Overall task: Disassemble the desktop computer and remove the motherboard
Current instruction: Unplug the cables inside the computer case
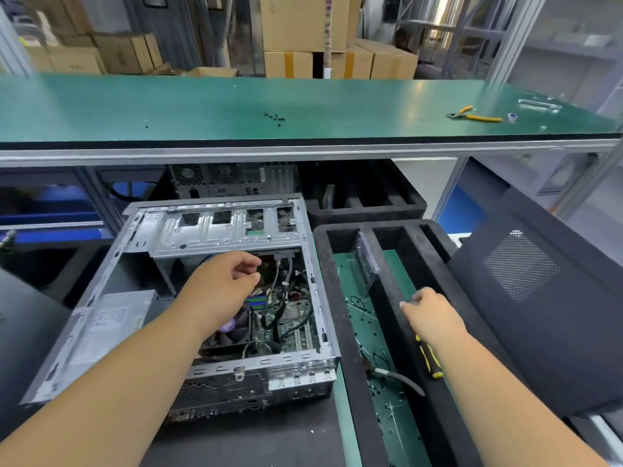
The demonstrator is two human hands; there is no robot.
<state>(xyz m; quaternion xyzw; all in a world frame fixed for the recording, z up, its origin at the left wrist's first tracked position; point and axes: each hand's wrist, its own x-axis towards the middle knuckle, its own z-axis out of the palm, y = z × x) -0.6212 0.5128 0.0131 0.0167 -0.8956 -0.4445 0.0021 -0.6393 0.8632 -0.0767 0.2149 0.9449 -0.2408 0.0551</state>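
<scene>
left hand [232,276] curled inside open computer case [215,298], cables [281,298] crossing motherboard [293,318]

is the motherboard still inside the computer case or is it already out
Still inside. The motherboard lies in the open computer case, cables running across it, left hand reaching in above.

A long green surface [202,106] on a grey aluminium frame [303,151]; stacked cardboard boxes [303,35] behind, light glaring at right.
</scene>
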